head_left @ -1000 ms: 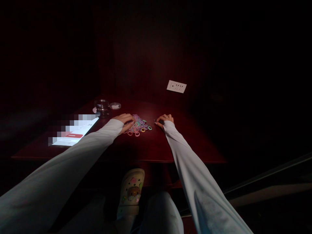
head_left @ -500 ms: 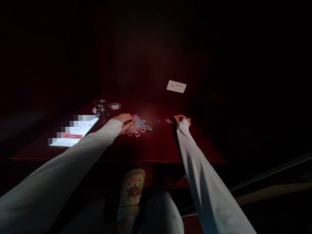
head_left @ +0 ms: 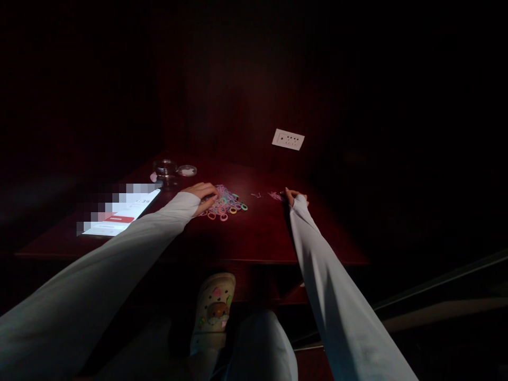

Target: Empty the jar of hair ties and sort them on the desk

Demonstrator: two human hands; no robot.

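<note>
A heap of small pastel hair ties (head_left: 224,216), mixed with thin purple strands, lies mid-table. My left hand (head_left: 202,194) rests at the heap's left side, its fingers bent over the edge with the thumb apart below them. To the right, a little pile of thin pink pieces (head_left: 274,196) lies on the wood; their kind is too small to tell. Two or so similar loose pieces (head_left: 257,195) sit left of that pile. Just right of the pink pile, my right hand (head_left: 296,196) has thumb and fingertips pinched together; what is between them cannot be made out.
A lit phone (head_left: 123,214) lies on the dark red table (head_left: 246,243) at the left. Behind it stand a clear jar (head_left: 164,168) and a round clear lid (head_left: 187,170). A white wall socket (head_left: 288,139) is at the back. Below the table edge shows a clog (head_left: 214,301).
My right hand has shifted slightly, its fingertips staying beside the pink pile. The left hand keeps its place at the heap. The whole view has tilted a little.
</note>
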